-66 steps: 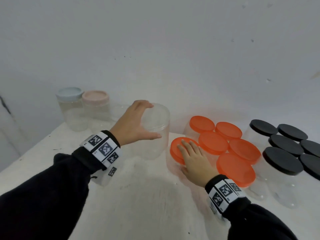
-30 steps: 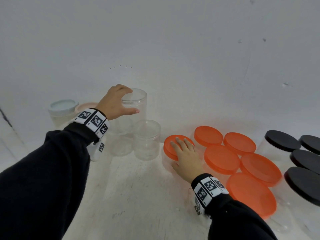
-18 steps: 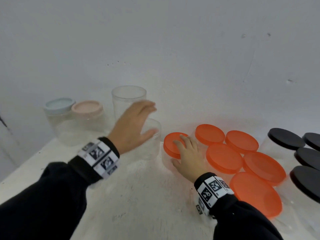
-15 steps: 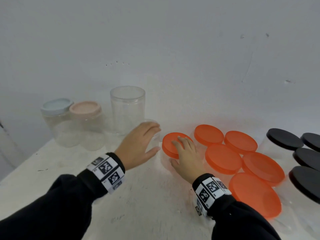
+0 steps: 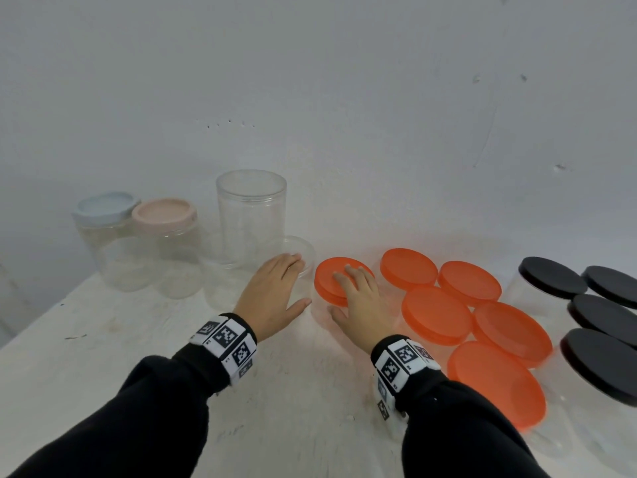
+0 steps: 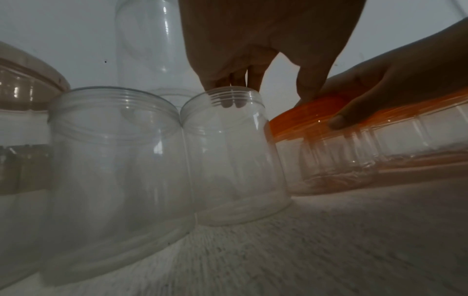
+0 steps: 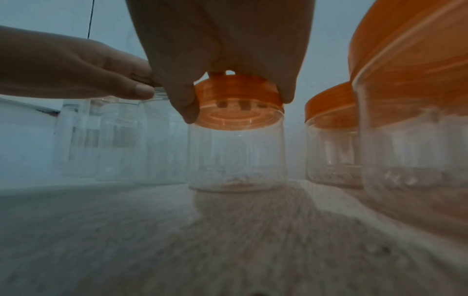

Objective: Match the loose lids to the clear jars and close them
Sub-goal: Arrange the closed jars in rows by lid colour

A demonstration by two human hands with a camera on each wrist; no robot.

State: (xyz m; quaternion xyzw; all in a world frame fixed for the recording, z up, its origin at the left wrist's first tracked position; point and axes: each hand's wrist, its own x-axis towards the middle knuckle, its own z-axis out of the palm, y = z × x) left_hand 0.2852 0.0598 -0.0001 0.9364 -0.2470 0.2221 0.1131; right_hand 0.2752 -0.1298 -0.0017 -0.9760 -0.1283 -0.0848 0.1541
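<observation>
Your left hand [image 5: 272,298] has left the tall jar [image 5: 251,215] and come down onto the short open jar [image 5: 293,253] just in front of it, fingers straight, tips dipping over its rim, thumb apart. Your right hand [image 5: 358,305] rests on the orange lid [image 5: 336,279] of the jar just right of the short one, fingers flat on top and thumb curled against the lid's edge. No loose lid shows, so steady the short jar by its wall, away from the threads, then lift that lid straight up if it is meant for it.
</observation>
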